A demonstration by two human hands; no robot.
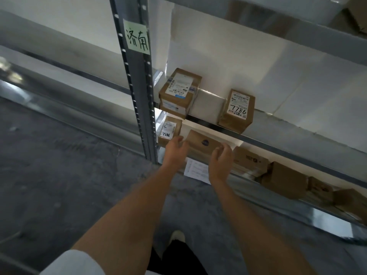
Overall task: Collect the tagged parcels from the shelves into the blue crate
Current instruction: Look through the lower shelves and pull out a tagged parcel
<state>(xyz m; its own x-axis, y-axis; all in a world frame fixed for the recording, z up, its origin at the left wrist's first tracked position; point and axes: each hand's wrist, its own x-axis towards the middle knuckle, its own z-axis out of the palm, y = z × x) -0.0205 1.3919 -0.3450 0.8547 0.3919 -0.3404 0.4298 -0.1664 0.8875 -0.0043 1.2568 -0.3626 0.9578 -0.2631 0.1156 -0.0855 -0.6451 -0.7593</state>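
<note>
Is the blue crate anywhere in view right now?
No: the head view shows only the metal shelves, cardboard parcels, the floor and both hands at the round-stickered parcel.

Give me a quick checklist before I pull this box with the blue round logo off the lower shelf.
1. Left hand on the box's left end: ok, fingers touch it.
2. Right hand on the right end: ok, fingers curl over the edge.
3. Logo box carries a tag: cannot tell, no label shows on the visible face.
4. Small 7786 parcel beside it clear of the pull: not ok, it sits right against the left hand.
5. Upper shelf edge overhead: ok, the box lies below it.
6. Blue crate within reach: cannot tell, out of view.
</note>
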